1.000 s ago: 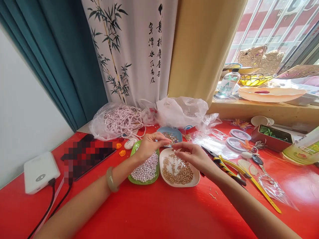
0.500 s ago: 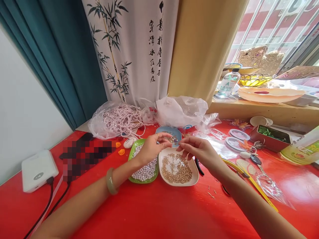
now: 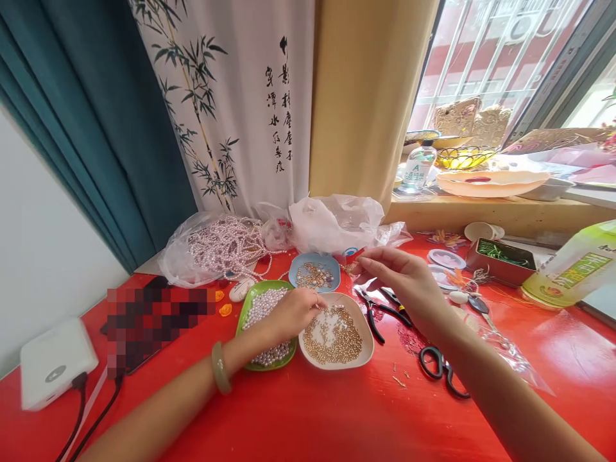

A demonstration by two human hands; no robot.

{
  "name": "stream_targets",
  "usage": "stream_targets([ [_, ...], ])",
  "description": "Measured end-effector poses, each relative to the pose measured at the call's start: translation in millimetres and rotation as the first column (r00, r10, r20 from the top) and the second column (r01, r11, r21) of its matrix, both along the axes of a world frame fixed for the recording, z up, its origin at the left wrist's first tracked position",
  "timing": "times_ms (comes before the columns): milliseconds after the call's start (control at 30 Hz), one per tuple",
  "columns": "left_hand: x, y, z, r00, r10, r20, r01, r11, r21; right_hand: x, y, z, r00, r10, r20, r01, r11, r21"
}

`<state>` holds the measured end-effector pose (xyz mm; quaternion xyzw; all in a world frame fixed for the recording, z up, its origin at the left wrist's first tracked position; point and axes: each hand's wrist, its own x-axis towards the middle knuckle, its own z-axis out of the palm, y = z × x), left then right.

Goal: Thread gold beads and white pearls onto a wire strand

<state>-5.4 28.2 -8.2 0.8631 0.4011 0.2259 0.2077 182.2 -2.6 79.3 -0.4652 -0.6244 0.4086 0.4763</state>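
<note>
My left hand (image 3: 299, 312), with a ring and a pale green bangle (image 3: 221, 367), is at the back left rim of the white dish (image 3: 369, 350). Its fingers are curled together over the gold beads (image 3: 337, 346), and whatever they grip is hidden. Under that wrist lies the green dish (image 3: 239, 323) of white pearl beads (image 3: 264, 310). Higher and to the right, my right hand (image 3: 398, 273) is closed in a pinch. Anything between its fingertips is too fine to make out. Behind both dishes sits a blue dish (image 3: 294, 264) with mixed small beads.
Pliers (image 3: 373, 317) and black-handled scissors (image 3: 432, 362) lie right of the dishes, partly under my right arm. Bagged pearl strands (image 3: 221, 244) and a white plastic bag (image 3: 332, 224) stand behind. A white box (image 3: 58, 362) with cables is at left, a bottle (image 3: 572, 269) at right.
My hands have moved apart: the left went down to the white dish's edge, the right went outward to the right. The view has turned slightly, and the pliers and scissors show more fully.
</note>
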Motion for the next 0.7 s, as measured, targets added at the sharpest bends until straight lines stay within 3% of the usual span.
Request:
stream_targets([
  [300, 1.6, -20.2, 12.9, 0.98, -0.142, -0.137, 0.114, 0.974, -0.198, 5.7, 12.1, -13.8, 1.0, 0.02, -0.003, -0.02, 0.999, -0.026],
  [567, 6.1, -25.1, 8.4, 0.955, -0.22, -0.199, 0.178, 0.961, -0.21, 3.6, 14.6, -18.8, 0.998, 0.059, -0.035, -0.061, 0.996, -0.058],
  [633, 5.7, -23.7, 7.6, 0.965, -0.214, -0.155, 0.175, 0.957, -0.232, 2.6, 13.9, -17.6, 0.998, 0.055, -0.028, -0.057, 0.996, -0.074],
  [700, 4.6, -20.7, 6.9, 0.987, -0.128, -0.101, 0.104, 0.971, -0.214, 2.0, 12.9, -16.1, 0.998, 0.055, -0.026, -0.057, 0.995, -0.077],
])
